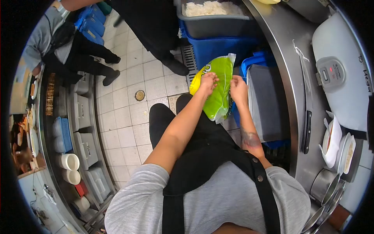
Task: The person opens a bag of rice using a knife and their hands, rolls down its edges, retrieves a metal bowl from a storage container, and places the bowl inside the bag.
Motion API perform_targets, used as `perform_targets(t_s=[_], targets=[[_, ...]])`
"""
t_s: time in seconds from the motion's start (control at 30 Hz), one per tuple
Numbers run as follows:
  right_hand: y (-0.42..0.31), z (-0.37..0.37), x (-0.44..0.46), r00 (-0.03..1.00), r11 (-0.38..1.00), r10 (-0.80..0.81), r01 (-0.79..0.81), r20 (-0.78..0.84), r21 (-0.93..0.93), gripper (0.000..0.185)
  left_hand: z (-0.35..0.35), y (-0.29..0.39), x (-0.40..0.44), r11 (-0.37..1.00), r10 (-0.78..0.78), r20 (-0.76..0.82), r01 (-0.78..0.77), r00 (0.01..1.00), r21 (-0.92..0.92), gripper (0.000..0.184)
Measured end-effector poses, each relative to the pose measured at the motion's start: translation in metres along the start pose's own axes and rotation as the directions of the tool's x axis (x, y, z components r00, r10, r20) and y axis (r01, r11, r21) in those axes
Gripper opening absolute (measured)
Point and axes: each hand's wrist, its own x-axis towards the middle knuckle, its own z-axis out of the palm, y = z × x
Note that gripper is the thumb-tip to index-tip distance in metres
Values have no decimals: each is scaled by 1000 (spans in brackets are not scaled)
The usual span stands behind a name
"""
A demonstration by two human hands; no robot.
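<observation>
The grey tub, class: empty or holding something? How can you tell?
The grey tub isn't empty: white contents show inside.

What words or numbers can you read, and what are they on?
Green and yellow bag: dark letters, partly hidden, no whole word readable.
White appliance: handwriting, perhaps "MEGA"; the rest is unclear.
Its control panel: marks too small to read.
White boxes on the left-hand shelves: dark writing, too blurred to read.
</observation>
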Motion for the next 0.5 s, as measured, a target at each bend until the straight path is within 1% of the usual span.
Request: perform_targets(t_s=[0.03,0.1,0.17,0.2,0.23,0.27,0.3,0.33,0.37,0.4,0.43,0.47,0.5], targets=[[-24,-19,-9,999,999,-33,33,6,21,22,-1,2,-1,999,12,22,-13,1000,43,5],[-85,-68,-31,972,972,-233,232,-28,-26,31,-4,5,-4,990,34,60,-42,998,132,4],[-140,-120,-55,937,938,-334,321,-103,-128,25,-11,-8,-8,977,148,32,-151,988,149,11],[-160,-146,-65,906,899,-395,347,-152,-269,25,-19,-16,2,963,221,1,-219,975,159,16],[-171,-167,-71,881,891,-416,346,-225,-293,25,-30,-20,8,929,309,-34,-294,951,224,16],[-178,-187,-78,826,788,-490,283,-279,-547,25,-40,-28,6,877,393,-54,-357,918,321,18],[-174,-203,-79,783,797,-508,268,-360,-542,26,-53,-34,4,813,471,-75,-400,879,422,19],[-164,-227,-79,803,724,-532,265,-270,-637,28,-66,-37,-2,765,512,-87,-407,855,498,21],[-161,-237,-83,843,728,-452,160,-291,-667,29,-79,-37,-10,731,535,-105,-397,838,555,24],[-131,-253,-78,848,710,-461,176,-261,-682,30,-92,-36,-20,705,556,-121,-389,823,593,27],[-149,-254,-82,894,668,-404,143,-195,-730,31,-109,-37,-24,694,567,-138,-380,812,612,30],[-162,-260,-92,936,653,-315,91,-160,-752,45,-127,-42,-23,559,702,-68,-489,709,669,26],[-182,-257,-94,891,586,-446,217,-88,-781,35,-142,-31,-39,500,736,3,-546,677,672,22]])
